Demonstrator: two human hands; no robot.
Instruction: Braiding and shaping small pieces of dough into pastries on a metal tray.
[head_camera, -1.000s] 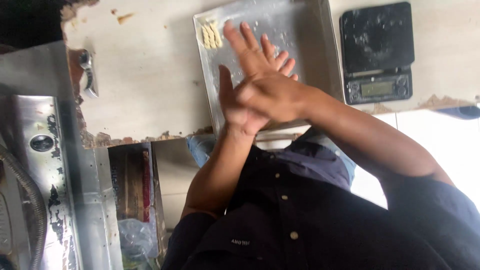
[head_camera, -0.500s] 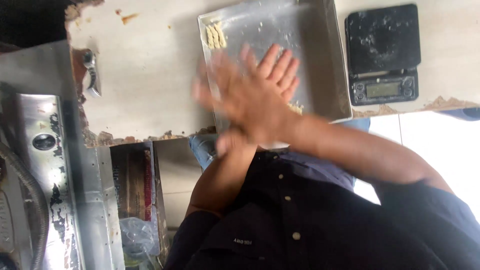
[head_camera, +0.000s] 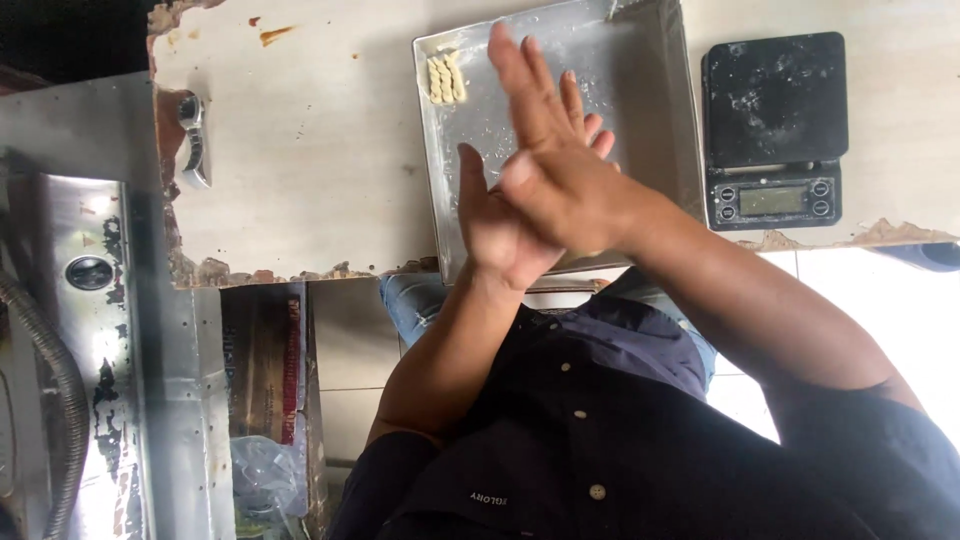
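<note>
- Hands, pair: I log my left hand (head_camera: 500, 225) and right hand (head_camera: 560, 165) pressed palm to palm above the near part of the metal tray (head_camera: 640, 80), fingers stretched flat, the right lying over the left. Whether anything sits between the palms I cannot tell; nothing shows.
- Sleeves and shirt: dark buttoned shirt (head_camera: 600, 420) on the near side of the tray, below both forearms.
- Metal tray: shallow, rectangular, dusted with flour, resting on the pale worktop (head_camera: 320, 150).
- Dough pieces (head_camera: 445, 78): small row of pale ridged strips in the tray's far left corner, well apart from the hands.
- Digital scale (head_camera: 775, 130): black, just beside the tray's right edge.
- Metal handle (head_camera: 193, 140): on the worktop, well left of the tray.
</note>
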